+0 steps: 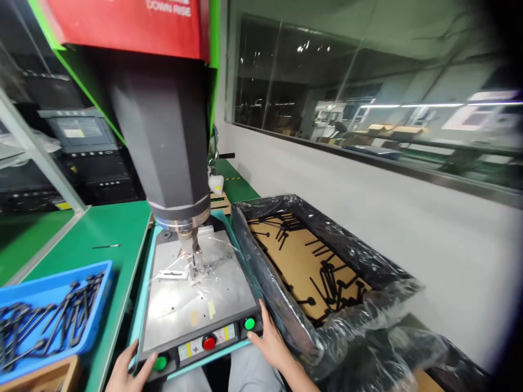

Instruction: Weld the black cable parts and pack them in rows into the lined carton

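The press (163, 136) stands over the work, its head upright above the plate (171, 329). Around it run the green surface (98, 228), a plastic-lined bin (269, 267) to the right and a blue tray (44, 291) to the left; bin and tray both hold black parts (329, 283). The bin's liner lies close by the right hand (270, 338) and is best tucked well away from it. That hand is open, fingers along the plate's side and thumb just below the right green button (249, 324). The left hand (129, 370) is likewise open about the near left corner, thumb beside the left green button (160, 363); whether either thumb touches cannot be told. Neither hand holds a loose item. This reads as a two-handed control stance: thumbs should bear squarely and evenly, fingers outside the plate's edge, clear of the red button (208, 342) between. The jig (196, 272) lies directly beneath the tip (188, 239), near a slotted strip (173, 275); seating there cannot be judged and merits a look before pressure is applied.
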{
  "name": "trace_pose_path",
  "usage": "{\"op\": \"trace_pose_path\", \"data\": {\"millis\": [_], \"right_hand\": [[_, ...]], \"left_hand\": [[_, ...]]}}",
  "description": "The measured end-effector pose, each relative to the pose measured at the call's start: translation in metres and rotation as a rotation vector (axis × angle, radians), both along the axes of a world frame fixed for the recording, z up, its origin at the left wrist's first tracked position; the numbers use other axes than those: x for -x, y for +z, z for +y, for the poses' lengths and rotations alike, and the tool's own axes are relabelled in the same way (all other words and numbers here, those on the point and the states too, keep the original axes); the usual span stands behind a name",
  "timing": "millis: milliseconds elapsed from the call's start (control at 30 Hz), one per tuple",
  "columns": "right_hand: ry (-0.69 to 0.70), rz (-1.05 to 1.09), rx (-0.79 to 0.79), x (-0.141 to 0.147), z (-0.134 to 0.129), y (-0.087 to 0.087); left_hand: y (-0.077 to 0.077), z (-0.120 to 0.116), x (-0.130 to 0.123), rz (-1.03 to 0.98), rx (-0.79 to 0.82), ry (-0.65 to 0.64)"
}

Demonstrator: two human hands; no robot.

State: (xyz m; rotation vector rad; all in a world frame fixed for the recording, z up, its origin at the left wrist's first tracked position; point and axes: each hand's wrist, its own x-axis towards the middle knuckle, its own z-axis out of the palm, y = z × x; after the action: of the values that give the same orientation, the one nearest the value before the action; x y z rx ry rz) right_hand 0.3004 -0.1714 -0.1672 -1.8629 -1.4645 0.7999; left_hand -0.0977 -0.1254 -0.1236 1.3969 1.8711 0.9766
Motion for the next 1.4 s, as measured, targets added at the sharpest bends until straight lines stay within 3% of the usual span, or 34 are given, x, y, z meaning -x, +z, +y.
{"op": "trace_pose_path", "data": {"millis": [133,233,500,700,767,867,967,1067,1133,1233,1333,1400], "right_hand": [[0.003,0.017,-0.043,-0.002,0.0,-0.011],[0.023,0.029,-0.055,-0.004,0.0,-0.015],[0.02,0.025,-0.074,-0.003,-0.002,-0.017],[-0.02,0.02,-0.066,-0.004,-0.001,-0.02],[-0.124,-0.003,-0.131,0.0,-0.002,-0.015],[-0.237,-0.016,-0.368,0.022,-0.006,0.005],[-0.038,0.116,-0.483,0.064,-0.008,0.03],[0.268,0.313,-0.353,0.114,0.0,0.048],[0.394,0.363,-0.277,0.142,0.015,0.053],[0.458,0.306,-0.331,0.166,0.047,0.055],[0.405,0.192,-0.504,0.171,0.084,0.061],[0.275,0.089,-0.641,0.165,0.107,0.071]], "left_hand": [[0.043,0.012,-0.011,-0.115,-0.071,0.021],[0.059,0.03,-0.026,-0.225,-0.078,-0.021],[0.073,0.069,-0.057,-0.453,-0.074,-0.09],[0.074,0.063,-0.061,-0.698,-0.019,-0.154],[0.077,0.054,-0.062,-0.773,0.029,-0.163],[0.088,0.038,-0.063,-0.876,0.074,-0.212],[0.103,0.027,-0.067,-0.96,0.077,-0.257],[0.112,0.022,-0.071,-1.028,0.105,-0.226],[0.116,0.02,-0.074,-1.105,0.107,-0.206],[0.12,0.016,-0.08,-1.286,0.065,-0.216],[0.125,0.011,-0.086,-1.394,0.054,-0.227],[0.128,0.008,-0.09,-1.407,0.044,-0.244]]}}
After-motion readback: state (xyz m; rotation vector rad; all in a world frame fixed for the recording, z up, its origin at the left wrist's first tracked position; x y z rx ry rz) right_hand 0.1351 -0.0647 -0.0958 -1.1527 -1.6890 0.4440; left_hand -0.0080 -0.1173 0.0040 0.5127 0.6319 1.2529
